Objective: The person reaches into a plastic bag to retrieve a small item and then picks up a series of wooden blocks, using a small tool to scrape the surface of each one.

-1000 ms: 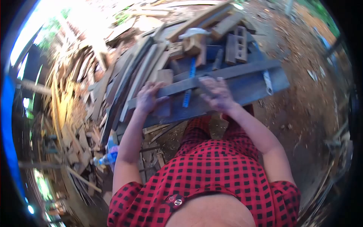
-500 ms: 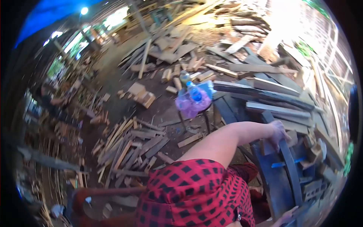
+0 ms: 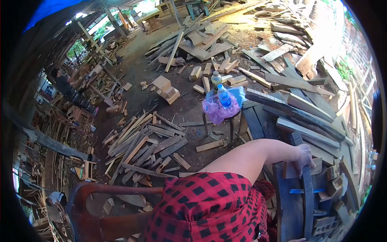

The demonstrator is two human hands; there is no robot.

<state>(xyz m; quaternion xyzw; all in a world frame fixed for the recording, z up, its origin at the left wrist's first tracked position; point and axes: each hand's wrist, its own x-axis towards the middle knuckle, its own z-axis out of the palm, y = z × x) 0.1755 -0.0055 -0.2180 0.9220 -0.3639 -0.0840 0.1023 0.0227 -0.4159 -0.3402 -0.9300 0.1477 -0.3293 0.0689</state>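
My left hand reaches out from a red and black checked sleeve, its fingers closed round the upper part of a long, dark, slightly curved wooden piece. The piece lies over a dark work surface, beside a blue strip. Only a sliver of my right hand shows at the bottom edge, near the piece's lower end; its fingers are hidden.
A stool holds a pink bag and a blue-labelled bottle. Wood scraps cover the floor. Planks lie beyond my left hand. A brown chair stands lower left; a person is farther left.
The view has shifted, and the surroundings appear farther right. My left hand still holds the wooden piece. My right hand has mostly dropped out at the bottom edge.
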